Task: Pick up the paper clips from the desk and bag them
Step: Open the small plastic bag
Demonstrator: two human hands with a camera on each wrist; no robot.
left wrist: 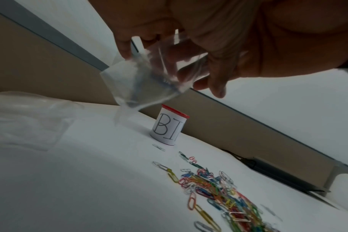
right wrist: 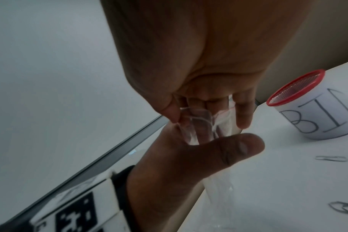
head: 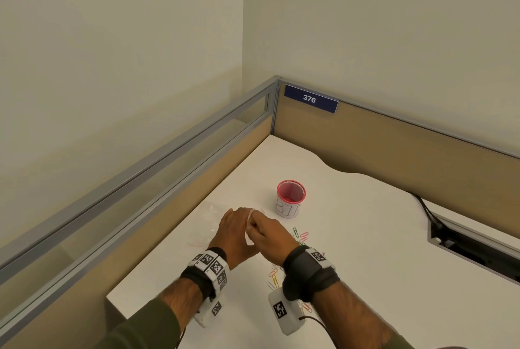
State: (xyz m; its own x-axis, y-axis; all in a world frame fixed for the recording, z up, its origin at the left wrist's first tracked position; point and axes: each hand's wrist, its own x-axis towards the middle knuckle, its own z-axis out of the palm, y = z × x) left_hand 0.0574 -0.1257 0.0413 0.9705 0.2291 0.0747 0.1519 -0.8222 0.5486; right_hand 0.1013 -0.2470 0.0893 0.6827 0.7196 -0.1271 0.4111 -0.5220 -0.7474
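Both hands meet above the white desk (head: 351,236), holding a small clear bag (left wrist: 147,81) between them. The left hand (head: 235,232) and the right hand (head: 270,233) each pinch the bag's top edge, its body hanging down off the surface. The coloured paper clips (left wrist: 218,193) lie heaped on the desk below the right wrist, near a red-rimmed cup (head: 290,198) marked "BI". More clear plastic (left wrist: 26,119) lies to the left.

Left hand (head: 235,232): raised above the counter, fingers (right wrist: 238,146) curled, pinching a clear plastic bag (left wrist: 147,81).
Right hand (head: 270,232): touching the left, fingertips (right wrist: 242,113) pinching the bag's mouth.
Forearms: converge inward.
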